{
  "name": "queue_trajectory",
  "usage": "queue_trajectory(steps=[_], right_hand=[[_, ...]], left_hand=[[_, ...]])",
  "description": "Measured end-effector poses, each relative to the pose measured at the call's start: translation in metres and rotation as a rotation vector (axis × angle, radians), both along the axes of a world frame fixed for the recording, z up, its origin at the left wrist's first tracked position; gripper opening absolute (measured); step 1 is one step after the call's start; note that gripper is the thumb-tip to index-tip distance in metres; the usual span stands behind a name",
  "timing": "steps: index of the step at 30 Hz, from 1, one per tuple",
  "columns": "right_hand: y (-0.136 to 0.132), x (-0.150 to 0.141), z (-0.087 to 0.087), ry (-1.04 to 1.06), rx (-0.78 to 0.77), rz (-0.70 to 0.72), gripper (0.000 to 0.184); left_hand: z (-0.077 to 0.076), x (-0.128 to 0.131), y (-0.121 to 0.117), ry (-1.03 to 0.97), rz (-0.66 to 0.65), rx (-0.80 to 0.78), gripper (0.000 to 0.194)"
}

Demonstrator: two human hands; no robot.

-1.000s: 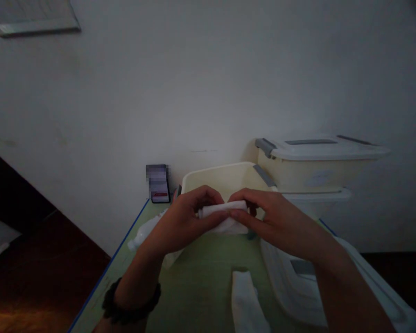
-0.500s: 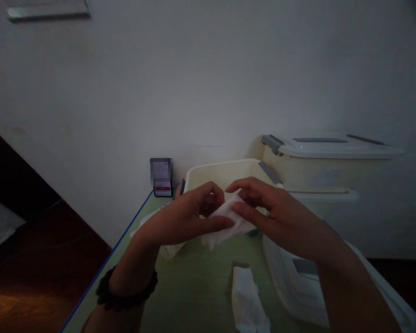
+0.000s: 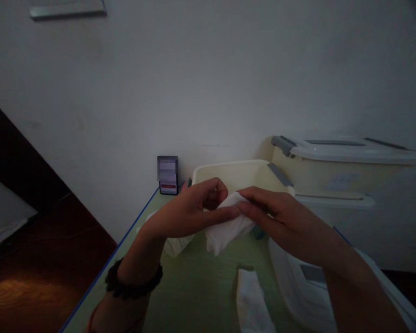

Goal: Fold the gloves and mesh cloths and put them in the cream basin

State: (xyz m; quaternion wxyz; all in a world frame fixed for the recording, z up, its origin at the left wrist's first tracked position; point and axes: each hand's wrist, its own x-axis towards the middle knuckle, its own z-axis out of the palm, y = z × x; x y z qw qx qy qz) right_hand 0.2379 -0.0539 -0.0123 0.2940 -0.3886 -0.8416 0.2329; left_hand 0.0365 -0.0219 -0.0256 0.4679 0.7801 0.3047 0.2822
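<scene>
On my feed, the left hand (image 3: pixel 190 212) and the right hand (image 3: pixel 279 212) hold a bunched piece of soft white fabric (image 3: pixel 227 236) above the pale green, blue-edged counter (image 3: pixel 190 286). I see the right fingers pinching its upper end; the left thumb presses against it, the other left fingers curled. Beyond stands an open cream plastic bin (image 3: pixel 229 171). Nearer my camera lies a long strip of white fabric (image 3: pixel 252 300).

Dim, grey light here across the wall (image 3: pixel 208 83), darkest in the upper-right corner; a warm patch glows on the floor (image 3: pixel 27 289), lower left; pixel blocks mask the phone's (image 3: pixel 168 178) upper part.
</scene>
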Motion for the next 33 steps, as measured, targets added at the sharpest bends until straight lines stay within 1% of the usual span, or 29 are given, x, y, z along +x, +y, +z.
queue_trajectory(steps=[2,6,8,13,16,19,24,26,28,33], right_hand=[[-0.0007,-0.0018,-0.0006,0.010,-0.003,-0.001,0.017],[0.0013,-0.0017,-0.0040,0.043,-0.084,-0.050,0.026],[0.0023,0.0003,-0.0051,0.054,-0.101,-0.070,0.029],[0.0016,0.0029,-0.0024,-0.002,-0.056,-0.074,0.022],[0.0013,0.0027,-0.0009,-0.022,-0.014,-0.055,0.018],[0.0023,0.0029,-0.0012,-0.029,0.042,-0.048,0.019],[0.0048,0.0029,-0.0012,-0.020,0.061,-0.037,0.021],[0.0053,0.0025,-0.0012,0.011,0.062,-0.047,0.021],[0.0056,0.0025,-0.0023,0.054,0.036,-0.056,0.021],[0.0073,0.0037,-0.0094,0.196,-0.074,-0.083,0.018]], left_hand=[[-0.0005,0.0007,-0.0003,-0.043,0.005,-0.002,0.025],[-0.0002,0.0001,-0.0002,-0.114,-0.001,-0.006,0.021],[0.0002,-0.0001,-0.0001,-0.127,-0.011,-0.019,0.019],[0.0002,0.0004,0.0002,-0.086,-0.067,-0.013,0.017],[-0.0010,-0.0001,0.0010,-0.049,-0.039,0.043,0.016],[-0.0024,-0.0007,0.0025,-0.012,-0.009,0.067,0.018],[-0.0040,0.0003,0.0044,-0.092,-0.042,-0.035,0.016],[-0.0039,0.0008,0.0040,-0.114,-0.062,-0.092,0.023],[-0.0035,0.0011,0.0033,-0.106,-0.073,-0.129,0.032],[-0.0032,0.0012,0.0014,-0.097,-0.080,-0.136,0.035]])
